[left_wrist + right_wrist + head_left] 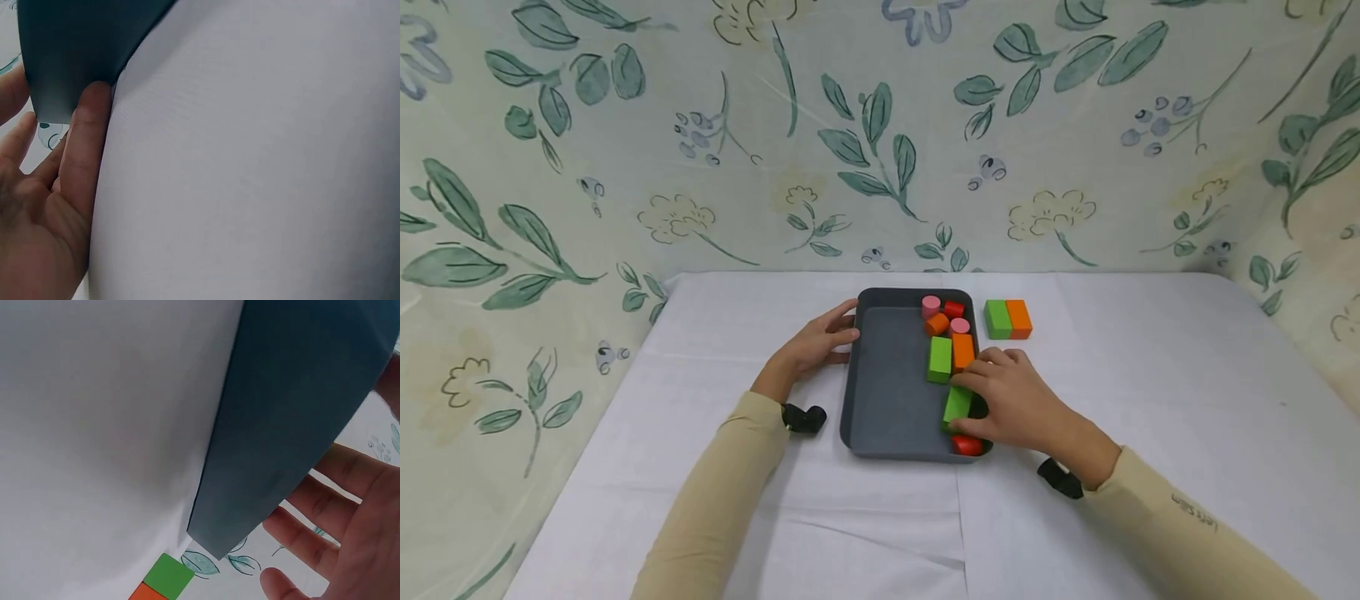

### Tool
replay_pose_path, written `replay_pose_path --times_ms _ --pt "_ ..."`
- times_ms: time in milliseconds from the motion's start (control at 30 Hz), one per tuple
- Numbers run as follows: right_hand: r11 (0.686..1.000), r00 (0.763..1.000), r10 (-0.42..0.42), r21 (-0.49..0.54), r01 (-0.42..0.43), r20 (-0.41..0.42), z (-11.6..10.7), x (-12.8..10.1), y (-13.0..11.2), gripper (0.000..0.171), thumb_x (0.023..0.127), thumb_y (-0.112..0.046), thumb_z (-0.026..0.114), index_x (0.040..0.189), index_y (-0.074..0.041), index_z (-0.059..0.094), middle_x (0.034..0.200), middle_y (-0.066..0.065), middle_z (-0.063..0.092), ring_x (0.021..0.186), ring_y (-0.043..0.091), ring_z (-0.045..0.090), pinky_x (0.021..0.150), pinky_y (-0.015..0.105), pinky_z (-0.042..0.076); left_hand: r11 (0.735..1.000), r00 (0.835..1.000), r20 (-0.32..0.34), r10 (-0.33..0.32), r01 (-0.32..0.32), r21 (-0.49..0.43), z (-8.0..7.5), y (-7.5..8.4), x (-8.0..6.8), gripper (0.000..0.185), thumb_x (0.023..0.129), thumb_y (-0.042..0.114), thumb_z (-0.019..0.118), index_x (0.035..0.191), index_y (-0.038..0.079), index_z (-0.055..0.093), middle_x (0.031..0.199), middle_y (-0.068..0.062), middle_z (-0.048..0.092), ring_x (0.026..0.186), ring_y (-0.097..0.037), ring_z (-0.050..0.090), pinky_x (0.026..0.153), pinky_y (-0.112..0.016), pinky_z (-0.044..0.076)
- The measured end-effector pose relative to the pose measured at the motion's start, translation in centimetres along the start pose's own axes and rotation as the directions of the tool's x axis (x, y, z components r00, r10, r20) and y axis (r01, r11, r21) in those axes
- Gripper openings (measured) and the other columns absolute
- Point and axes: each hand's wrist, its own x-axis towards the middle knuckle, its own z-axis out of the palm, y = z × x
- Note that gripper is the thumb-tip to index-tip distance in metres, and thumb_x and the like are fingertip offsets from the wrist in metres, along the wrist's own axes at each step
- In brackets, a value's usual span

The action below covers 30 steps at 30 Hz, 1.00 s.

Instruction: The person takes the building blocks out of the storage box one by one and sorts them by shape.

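At centre frame, your left hand (816, 343) rests spread against the grey tray (887, 392) while your right hand (1011, 404) pinches a green block (957, 404) inside it, so lift cleanly next.

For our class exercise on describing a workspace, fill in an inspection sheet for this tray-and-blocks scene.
Surface: table under a white cloth.
Job's things: grey tray holding green, orange, red and pink blocks along its right side; green block under the right fingers.
Clutter: green and orange pair on the cloth beside the tray.
Grippers: left hand rests straight fingers on the tray's left rim; right hand grips the green block.
Cables: nothing seen.
Surroundings: floral fabric backdrop.
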Motion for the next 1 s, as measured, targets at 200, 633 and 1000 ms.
replay_pose_path --times_ms 200,633,1000 --pt "0.998 0.999 -0.02 0.065 0.018 0.04 -0.01 0.26 -0.25 0.062 0.075 -0.051 0.081 0.123 -0.012 0.069 0.118 0.005 0.07 0.113 0.026 0.058 0.104 0.054 0.045 1.0 1.0 0.007 0.012 -0.012 0.017 -0.16 0.2 -0.03 0.068 0.101 0.015 0.056 0.158 0.034 0.024 0.165 -0.008 0.025 0.146 -0.032 0.038 0.113 -0.054 0.043" --pt "0.966 0.983 0.011 0.251 -0.058 0.183 0.08 0.59 -0.06 0.065 0.082 -0.032 0.081 0.138 -0.009 0.056 0.136 0.012 0.059 0.124 0.03 0.055 0.111 0.058 0.037 1.0 1.0 0.002 0.002 -0.002 0.024 -0.17 0.21 -0.02 0.068 0.101 0.016 0.057 0.158 0.034 0.024 0.165 -0.007 0.026 0.146 -0.032 0.039 0.112 -0.053 0.043" --pt "0.95 0.978 0.028 0.298 -0.09 0.206 0.29 0.71 -0.17 0.066 0.083 -0.024 0.08 0.139 -0.008 0.052 0.139 0.012 0.057 0.127 0.033 0.051 0.112 0.061 0.033 1.0 1.0 -0.002 -0.015 0.015 0.021 -0.15 0.21 -0.05 0.068 0.1 0.017 0.058 0.157 0.038 0.025 0.165 -0.005 0.025 0.147 -0.031 0.038 0.113 -0.052 0.043"
